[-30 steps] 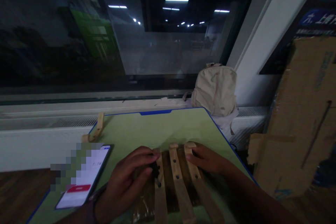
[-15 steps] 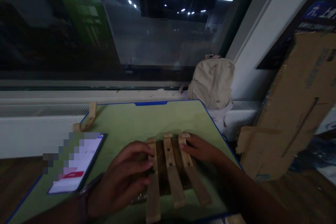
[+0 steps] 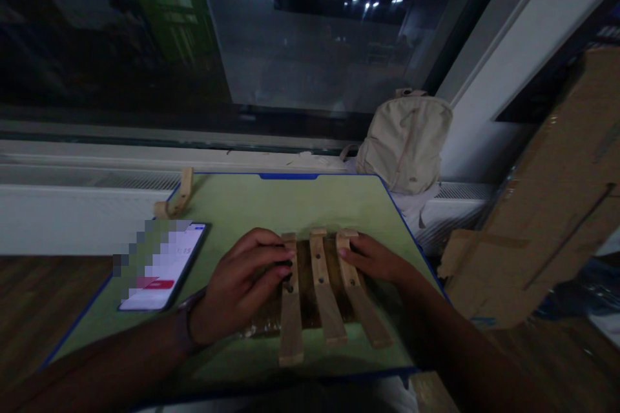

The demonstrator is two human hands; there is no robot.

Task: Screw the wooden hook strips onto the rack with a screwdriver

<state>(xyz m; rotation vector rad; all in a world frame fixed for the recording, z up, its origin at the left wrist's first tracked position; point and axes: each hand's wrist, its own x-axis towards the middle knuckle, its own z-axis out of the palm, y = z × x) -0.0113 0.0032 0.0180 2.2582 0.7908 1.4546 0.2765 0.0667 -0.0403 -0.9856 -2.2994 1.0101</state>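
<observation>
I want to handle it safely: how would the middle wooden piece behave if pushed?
The middle wooden piece would probably stay stiff, being apparently solid wood. Its flat faces make rolling unlikely. Unless fastened, it might slide: the brown object beneath looks shiny.

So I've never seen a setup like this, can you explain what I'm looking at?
There's no machine here: these are a person's own bare hands, seen by one camera worn on the head, looking forward and down. On the green tabletop, three wooden strips lie side by side across a shiny brown slab. The right hand grips the right-hand strip near its far end. The left hand has its fingertips at the left-hand strip, seemingly pinching something small and dark, too dim to name. Further left lie a lit phone and another bent wooden piece. A pale backpack sits beyond the table.
</observation>
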